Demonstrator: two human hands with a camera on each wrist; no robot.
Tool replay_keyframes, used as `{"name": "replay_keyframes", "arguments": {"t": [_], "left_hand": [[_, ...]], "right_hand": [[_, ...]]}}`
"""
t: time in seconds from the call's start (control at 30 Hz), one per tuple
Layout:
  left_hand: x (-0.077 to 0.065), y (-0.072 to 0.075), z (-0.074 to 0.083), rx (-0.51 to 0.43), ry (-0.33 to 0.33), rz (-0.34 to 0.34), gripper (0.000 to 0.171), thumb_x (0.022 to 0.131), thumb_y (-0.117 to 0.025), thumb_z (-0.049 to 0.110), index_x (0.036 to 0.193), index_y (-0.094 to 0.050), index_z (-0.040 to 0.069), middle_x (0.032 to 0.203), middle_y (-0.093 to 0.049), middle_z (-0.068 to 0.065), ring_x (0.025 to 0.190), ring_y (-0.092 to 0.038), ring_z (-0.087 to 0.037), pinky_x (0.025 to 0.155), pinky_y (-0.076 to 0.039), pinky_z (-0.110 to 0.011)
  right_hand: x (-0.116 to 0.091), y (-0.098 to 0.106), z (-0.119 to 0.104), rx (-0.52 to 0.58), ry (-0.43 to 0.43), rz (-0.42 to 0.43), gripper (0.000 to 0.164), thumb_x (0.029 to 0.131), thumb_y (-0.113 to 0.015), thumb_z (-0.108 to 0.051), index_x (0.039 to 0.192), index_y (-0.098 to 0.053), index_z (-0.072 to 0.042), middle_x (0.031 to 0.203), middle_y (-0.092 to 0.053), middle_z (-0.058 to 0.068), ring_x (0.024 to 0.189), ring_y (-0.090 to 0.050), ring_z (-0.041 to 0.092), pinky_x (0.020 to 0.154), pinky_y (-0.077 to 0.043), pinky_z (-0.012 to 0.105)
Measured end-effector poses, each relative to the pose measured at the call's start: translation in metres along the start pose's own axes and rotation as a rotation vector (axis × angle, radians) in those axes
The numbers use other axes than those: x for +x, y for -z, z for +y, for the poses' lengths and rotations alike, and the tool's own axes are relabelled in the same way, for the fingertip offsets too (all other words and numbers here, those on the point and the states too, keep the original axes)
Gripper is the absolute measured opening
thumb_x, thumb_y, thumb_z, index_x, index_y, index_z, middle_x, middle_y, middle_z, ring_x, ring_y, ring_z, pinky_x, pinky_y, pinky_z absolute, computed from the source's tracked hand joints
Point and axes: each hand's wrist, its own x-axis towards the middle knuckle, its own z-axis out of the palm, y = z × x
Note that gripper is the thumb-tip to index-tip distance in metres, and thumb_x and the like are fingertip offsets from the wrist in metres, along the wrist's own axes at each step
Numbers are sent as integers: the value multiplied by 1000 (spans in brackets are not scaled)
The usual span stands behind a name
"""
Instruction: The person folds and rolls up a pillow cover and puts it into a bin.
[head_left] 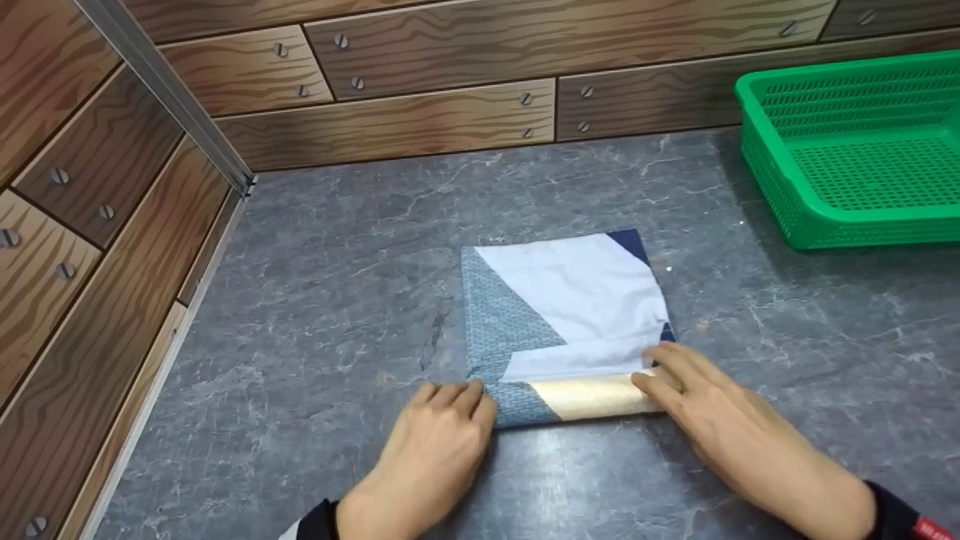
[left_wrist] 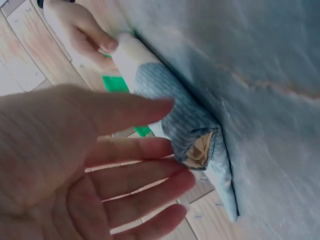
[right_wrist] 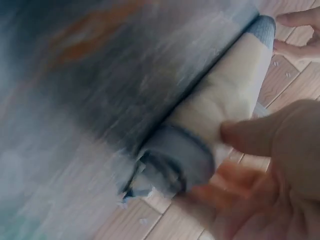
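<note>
A patchwork cloth in white, blue-grey, cream and navy lies flat at its far part, its near edge turned into a roll. My left hand holds the left end of this roll, thumb and index finger at either side in the left wrist view, where the roll's open end shows cream layers inside. At the right end, my right hand grips the roll between thumb and fingers. The right wrist view shows the navy-edged end of the roll beside the fingers.
A green plastic basket stands at the back right on the grey marbled table. Wood-patterned panels wall off the back and the left side, with a metal strip at their corner.
</note>
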Motion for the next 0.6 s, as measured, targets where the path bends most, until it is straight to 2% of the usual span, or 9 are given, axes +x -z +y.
{"name": "replay_keyframes", "arguments": {"t": [0.1, 0.2, 0.3, 0.43, 0.6], "left_hand": [[0, -1, 0, -1, -16, -47, 18, 83, -73, 1, 98, -64, 8, 110, -77, -9, 93, -73, -24, 77, -57, -35], [1, -3, -3, -18, -23, -65, 18, 87, -72, 1, 102, -64, 8, 108, -77, -7, 93, -73, -22, 78, -58, -35], [3, -6, -6, -26, -38, -43, 19, 87, -72, 0, 102, -66, 8, 101, -76, -4, 87, -72, -20, 75, -57, -34], [4, -10, -9, -12, -69, -1, 19, 83, -73, 0, 99, -67, 9, 89, -74, -1, 78, -67, -19, 72, -53, -31], [2, -9, -13, -62, -119, -21, 17, 81, -76, 10, 93, -64, 11, 82, -69, 0, 74, -63, -20, 75, -51, -32]], "right_hand": [[1, 2, -8, -82, -8, 71, 62, 70, -80, 15, 128, -67, -2, 123, -62, 23, 111, -61, 41, 85, -57, 55], [1, 6, -15, -106, -45, 74, 66, 68, -84, 14, 129, -66, -2, 117, -65, 20, 106, -63, 39, 81, -58, 53], [0, 9, -19, -93, -55, 52, 66, 68, -85, 16, 129, -65, 0, 118, -66, 22, 108, -66, 39, 84, -60, 53], [1, 7, -19, -92, -25, 35, 61, 71, -86, 13, 127, -64, 3, 122, -66, 25, 113, -67, 42, 87, -60, 54], [2, 4, -18, -99, -11, 3, 63, 72, -85, 14, 130, -63, 3, 125, -66, 26, 115, -67, 43, 93, -58, 56]]}}
